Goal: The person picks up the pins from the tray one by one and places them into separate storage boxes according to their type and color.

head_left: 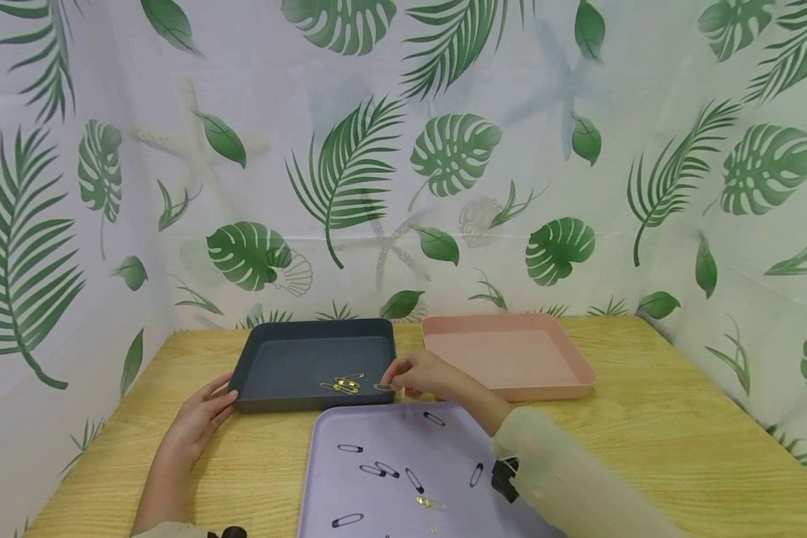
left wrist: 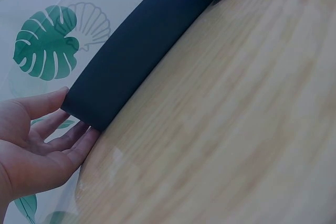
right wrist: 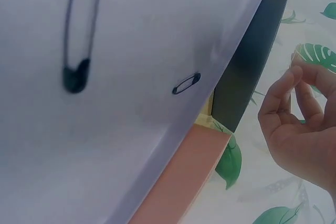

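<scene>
My right hand [head_left: 420, 373] is over the right front side of a dark blue tray [head_left: 302, 403]. Between thumb and fingertips it pinches a small safety pin [head_left: 382, 387]; in the right wrist view the pin barely shows. Several gold safety pins [head_left: 347, 384] lie in a small pile inside the dark tray. With relaxed fingers my left hand [head_left: 198, 418] rests on that tray's left end, its thumb near the rim and its other fingertips lower down. Nearer to me, a lilac tray [head_left: 376, 508] bears several black safety pins [head_left: 413, 480] and a few gold ones [head_left: 430, 503].
A pink tray [head_left: 504, 359] stands at the back right, beside the dark one. All the trays are on a wooden table [head_left: 652, 418]. Behind it hangs a white leaf-patterned cloth [head_left: 376, 75]. A black wrist device [head_left: 504, 478] sits at my right sleeve.
</scene>
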Available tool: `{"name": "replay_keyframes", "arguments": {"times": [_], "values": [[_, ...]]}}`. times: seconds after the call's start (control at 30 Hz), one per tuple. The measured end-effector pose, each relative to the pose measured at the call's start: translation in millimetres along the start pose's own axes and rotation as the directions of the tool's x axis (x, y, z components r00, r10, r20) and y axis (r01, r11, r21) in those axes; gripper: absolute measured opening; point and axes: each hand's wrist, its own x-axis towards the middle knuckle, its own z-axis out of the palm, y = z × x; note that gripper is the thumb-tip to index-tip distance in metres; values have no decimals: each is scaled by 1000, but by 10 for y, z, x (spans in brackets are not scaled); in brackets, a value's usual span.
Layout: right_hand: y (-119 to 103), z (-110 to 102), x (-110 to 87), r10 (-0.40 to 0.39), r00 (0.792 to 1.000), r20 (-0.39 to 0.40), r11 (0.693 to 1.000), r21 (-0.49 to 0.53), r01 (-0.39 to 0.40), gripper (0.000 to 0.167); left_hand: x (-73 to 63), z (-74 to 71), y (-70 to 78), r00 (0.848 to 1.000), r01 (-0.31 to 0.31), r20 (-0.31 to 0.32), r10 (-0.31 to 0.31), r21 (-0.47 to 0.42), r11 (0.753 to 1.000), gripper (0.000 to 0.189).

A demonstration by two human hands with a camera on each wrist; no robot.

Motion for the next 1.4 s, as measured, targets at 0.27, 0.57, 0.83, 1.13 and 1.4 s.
{"name": "replay_keyframes", "arguments": {"times": [0.27, 0.57, 0.83, 1.13, 1.4], "values": [[-73, 76, 177, 31, 999, -9, 999, 4, -31, 12, -2, -4, 0, 1000, -5, 4, 5, -4, 1000, 59], [-85, 189, 387, 25, 997, -68, 999, -31, -27, 11, -5, -27, 1, 1000, -8, 17, 8, -2, 1000, 60], [-145, 260, 522, 18, 995, -95, 999, -27, -21, 12, -10, -29, 18, 1000, -11, 11, 11, 1, 1000, 61], [-160, 315, 602, 29, 993, -115, 999, -31, -32, 13, -13, -9, 23, 1000, -9, 18, 9, -4, 1000, 61], [-147, 385, 642, 31, 988, -151, 999, -22, -35, 12, -18, -11, 9, 1000, -12, 22, 12, -13, 1000, 61]]}}
